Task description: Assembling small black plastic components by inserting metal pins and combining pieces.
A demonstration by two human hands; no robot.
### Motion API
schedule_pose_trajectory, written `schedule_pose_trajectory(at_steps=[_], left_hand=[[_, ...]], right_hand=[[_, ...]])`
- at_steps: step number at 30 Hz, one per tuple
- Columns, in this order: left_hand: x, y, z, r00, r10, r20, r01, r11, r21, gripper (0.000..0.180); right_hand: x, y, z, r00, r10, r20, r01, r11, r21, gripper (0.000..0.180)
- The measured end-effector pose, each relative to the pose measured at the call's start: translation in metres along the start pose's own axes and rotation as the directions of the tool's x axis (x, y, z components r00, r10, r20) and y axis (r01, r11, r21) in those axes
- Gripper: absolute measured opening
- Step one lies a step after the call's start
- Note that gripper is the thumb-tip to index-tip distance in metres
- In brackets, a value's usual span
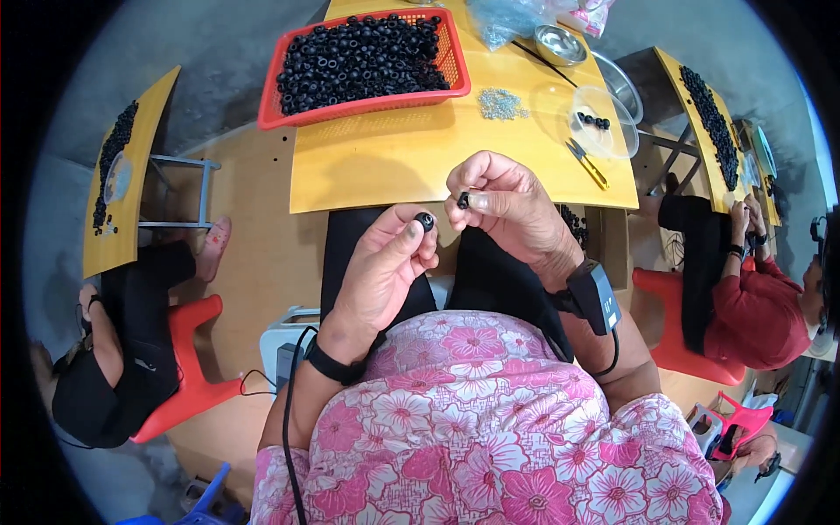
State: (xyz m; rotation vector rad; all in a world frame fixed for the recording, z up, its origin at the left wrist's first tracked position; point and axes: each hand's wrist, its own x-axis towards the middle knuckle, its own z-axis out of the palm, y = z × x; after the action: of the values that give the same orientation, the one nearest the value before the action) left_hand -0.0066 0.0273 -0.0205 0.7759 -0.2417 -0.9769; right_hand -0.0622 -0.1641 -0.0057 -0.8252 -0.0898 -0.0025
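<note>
My left hand [391,254] pinches a small round black piece [425,221] with a hole in its face, between thumb and fingers. Just to its right, my right hand [505,203] pinches another small black piece [463,200], whose exact kind I cannot make out. The two pieces are apart, held over my lap at the front edge of the yellow table [376,166]. Beyond my hands stands a red plastic basket [372,111] heaped with black round pieces [350,66] like those I hold.
On the table lie a pile of small clear pieces [501,104], a yellow-handled tool [588,164], and a clear plastic bowl [619,140] with several black pieces. A metal bowl [560,45] and plastic bags [507,19] are farther back. People sit at yellow tables on both sides.
</note>
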Motion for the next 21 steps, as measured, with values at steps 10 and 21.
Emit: schedule_pose_trajectory(at_steps=[10,21], left_hand=[[-0.014,-0.009,0.007,1.000,0.006,0.007,-0.006,1.000,0.012,0.017],[-0.018,-0.006,0.004,1.000,-0.001,0.020,0.001,1.000,-0.009,0.019]], right_hand=[[-0.017,0.017,0.013,0.996,-0.085,0.038,0.086,0.996,-0.025,0.014],[-0.014,0.019,0.018,0.996,-0.092,-0.020,0.090,0.992,-0.086,0.012]])
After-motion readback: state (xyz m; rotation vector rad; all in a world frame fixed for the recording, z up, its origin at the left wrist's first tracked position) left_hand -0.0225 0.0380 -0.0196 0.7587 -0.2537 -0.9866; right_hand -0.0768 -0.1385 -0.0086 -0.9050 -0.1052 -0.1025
